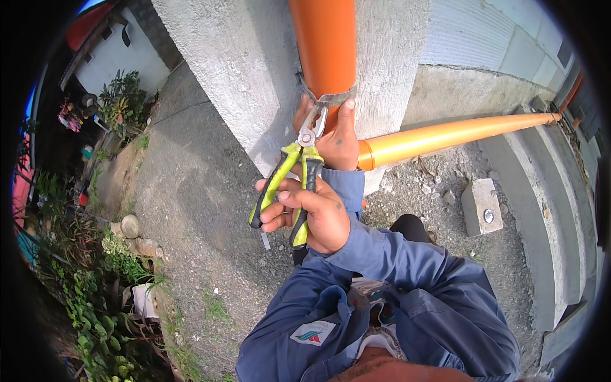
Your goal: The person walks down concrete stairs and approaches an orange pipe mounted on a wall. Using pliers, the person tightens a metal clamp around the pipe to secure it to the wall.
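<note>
An orange pipe (pixel 323 44) runs down along a rough concrete column, with a thin grey metal strap (pixel 337 99) around its lower part. My left hand (pixel 339 145) grips the strap and pipe from the near side, thumb on the right and fingertips on the left. In my right hand (pixel 315 213), held below it, are pliers (pixel 307 138) with lime-green and black handles. Their handles are spread and the jaws point up at the strap's lower edge, slightly apart. Whether the jaws pinch the strap I cannot tell.
A second orange pipe (pixel 458 135) extends right from beside the column (pixel 229 51). A concrete block (pixel 482 207) lies on gravel at the right, near concrete steps (pixel 547 210). Plants (pixel 95 312) and stones (pixel 130 226) border the path at the left.
</note>
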Demonstrator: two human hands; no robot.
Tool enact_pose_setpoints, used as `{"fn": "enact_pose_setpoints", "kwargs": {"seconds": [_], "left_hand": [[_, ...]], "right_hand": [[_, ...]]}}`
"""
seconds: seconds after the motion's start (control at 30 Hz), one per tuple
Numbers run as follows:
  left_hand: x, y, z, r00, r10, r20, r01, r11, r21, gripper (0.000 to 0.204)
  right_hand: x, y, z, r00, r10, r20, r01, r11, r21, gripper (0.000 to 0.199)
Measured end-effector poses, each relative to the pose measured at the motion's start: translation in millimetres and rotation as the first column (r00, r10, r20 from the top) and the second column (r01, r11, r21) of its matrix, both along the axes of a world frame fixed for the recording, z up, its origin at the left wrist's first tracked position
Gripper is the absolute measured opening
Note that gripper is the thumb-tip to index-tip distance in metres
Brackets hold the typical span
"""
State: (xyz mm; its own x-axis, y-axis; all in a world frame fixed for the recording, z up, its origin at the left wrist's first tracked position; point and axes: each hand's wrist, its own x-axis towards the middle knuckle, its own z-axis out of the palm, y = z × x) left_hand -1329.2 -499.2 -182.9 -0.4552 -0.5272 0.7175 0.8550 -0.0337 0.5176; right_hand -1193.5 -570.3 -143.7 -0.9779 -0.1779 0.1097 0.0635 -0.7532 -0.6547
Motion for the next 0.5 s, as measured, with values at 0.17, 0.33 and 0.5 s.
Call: {"fn": "enact_pose_setpoints", "kwargs": {"seconds": [0.17,0.33,0.5], "left_hand": [[-2,-1,-3,0.992,-0.127,0.024,0.126,0.991,0.036,0.069],[4,-1,2,0.993,-0.117,0.014,0.117,0.993,0.012,0.066],[4,-3,6,0.993,-0.112,0.03,0.113,0.994,-0.011,0.065]], "right_hand": [[-9,-7,0,0.998,0.039,0.047,-0.028,0.975,-0.219,0.055],[-12,-1,7,0.99,0.14,0.026,-0.124,0.937,-0.327,0.046],[-10,4,11,0.985,0.171,-0.014,-0.163,0.906,-0.392,0.034]]}}
